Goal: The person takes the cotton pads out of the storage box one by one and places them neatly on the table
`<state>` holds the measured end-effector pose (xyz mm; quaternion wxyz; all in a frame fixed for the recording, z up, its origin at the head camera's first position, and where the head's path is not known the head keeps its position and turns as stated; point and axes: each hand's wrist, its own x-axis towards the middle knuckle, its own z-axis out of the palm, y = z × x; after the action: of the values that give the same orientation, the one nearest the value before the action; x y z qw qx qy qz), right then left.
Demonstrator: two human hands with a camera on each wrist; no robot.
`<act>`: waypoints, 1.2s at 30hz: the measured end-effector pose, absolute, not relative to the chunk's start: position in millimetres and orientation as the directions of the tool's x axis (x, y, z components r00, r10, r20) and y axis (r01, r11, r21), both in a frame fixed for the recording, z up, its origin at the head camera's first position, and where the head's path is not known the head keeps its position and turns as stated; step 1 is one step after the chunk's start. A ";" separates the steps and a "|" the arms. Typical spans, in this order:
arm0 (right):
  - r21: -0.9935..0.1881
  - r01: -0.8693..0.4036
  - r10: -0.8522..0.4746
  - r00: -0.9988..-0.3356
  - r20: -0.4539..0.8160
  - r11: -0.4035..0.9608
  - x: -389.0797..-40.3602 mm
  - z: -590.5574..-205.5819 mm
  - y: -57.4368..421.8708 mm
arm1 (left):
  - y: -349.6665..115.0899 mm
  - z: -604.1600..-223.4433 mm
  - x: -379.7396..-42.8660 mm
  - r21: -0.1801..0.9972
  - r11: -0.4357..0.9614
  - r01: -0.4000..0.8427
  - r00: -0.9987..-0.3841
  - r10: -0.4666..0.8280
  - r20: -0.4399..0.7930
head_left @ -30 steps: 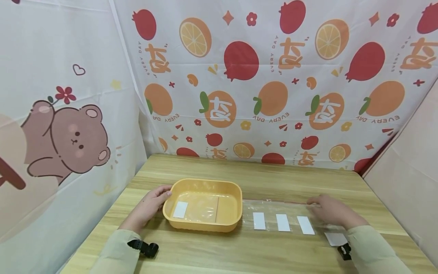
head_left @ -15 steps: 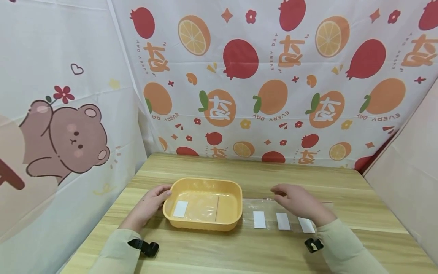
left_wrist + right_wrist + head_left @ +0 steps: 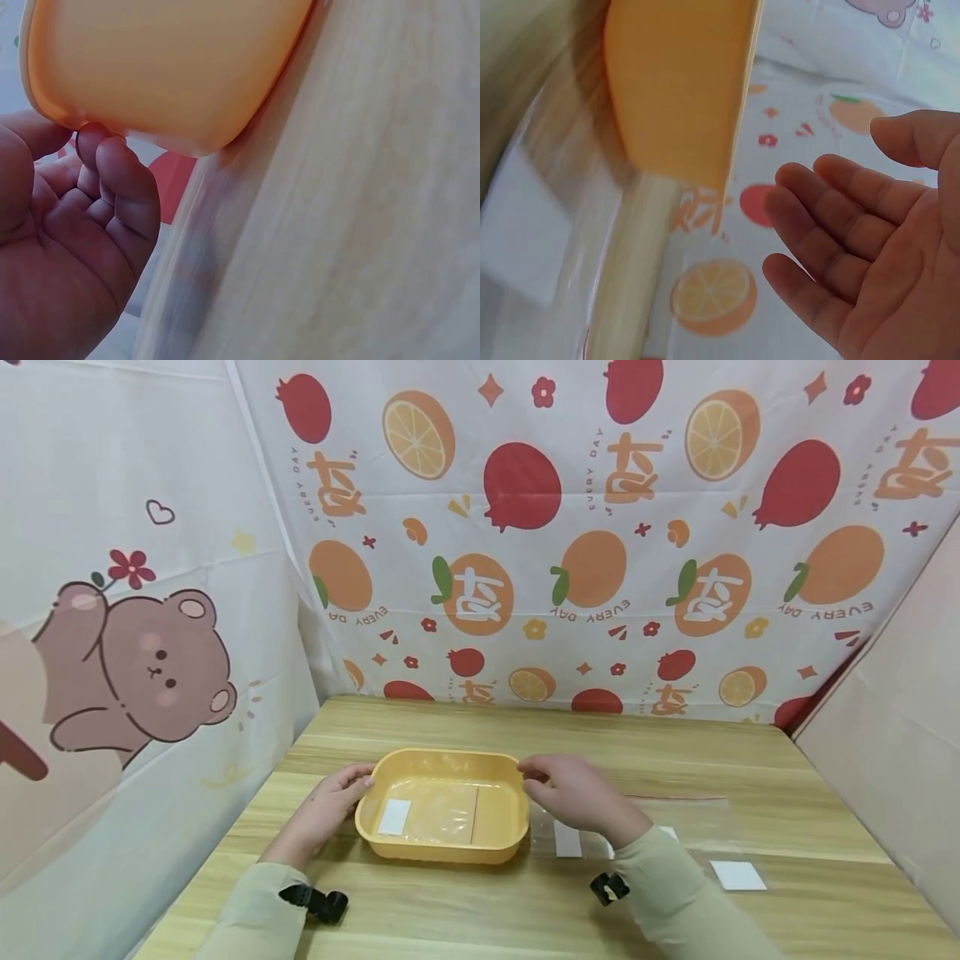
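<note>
A yellow plastic tray (image 3: 442, 853) sits on the table, and a clear zip bag (image 3: 438, 814) with a white label lies flat inside it. My left hand (image 3: 330, 802) pinches the tray's left rim; in the left wrist view, thumb and curled fingers (image 3: 127, 184) meet at the edge. Beside the right rim is my right hand (image 3: 573, 793). The right wrist view has its fingers (image 3: 817, 255) loosely bent, apart from the tray wall (image 3: 679, 82), with nothing in them. More clear bags (image 3: 690, 814) lie in a row right of the tray, partly hidden by the right hand and sleeve.
The wooden table (image 3: 450, 910) ends at a fruit-print cloth (image 3: 525, 568) behind. A cloth with a bear print (image 3: 165, 668) hangs on the left. At the right end of the row lies a white label panel (image 3: 738, 875). Each wrist wears a black strap.
My right hand has travelled left from the far end of the bag row to the tray's right rim. My left hand has stayed at the left rim, and the tray stands where it was.
</note>
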<state>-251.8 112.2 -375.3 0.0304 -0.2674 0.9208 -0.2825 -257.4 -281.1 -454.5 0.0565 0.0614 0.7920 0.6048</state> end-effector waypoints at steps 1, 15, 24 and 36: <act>-0.538 -0.481 -0.519 -0.850 0.091 0.692 -251.7 -375.6 107.2 | -281.3 -454.9 -257.6 0.964 0.262 0.031 -0.986 0.167 -0.014; -0.544 -0.557 -0.623 -0.778 0.078 0.628 -255.1 -388.8 44.9 | -280.4 -456.0 -256.6 0.961 0.270 0.055 -0.983 0.182 0.005; -0.473 -0.616 -0.693 -0.721 0.017 0.630 -260.7 -396.7 6.4 | -280.0 -457.5 -255.1 0.962 0.267 0.062 -0.984 0.178 0.014; -0.433 -0.582 -0.669 -0.740 -0.067 0.688 -268.9 -405.1 -29.6 | -280.9 -454.1 -253.1 0.969 0.239 0.065 -0.981 0.194 0.018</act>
<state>-268.9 -29.6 -405.1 0.1103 -0.3431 0.9120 -0.1960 -253.1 -280.9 -454.1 0.0529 0.0824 0.7853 0.6114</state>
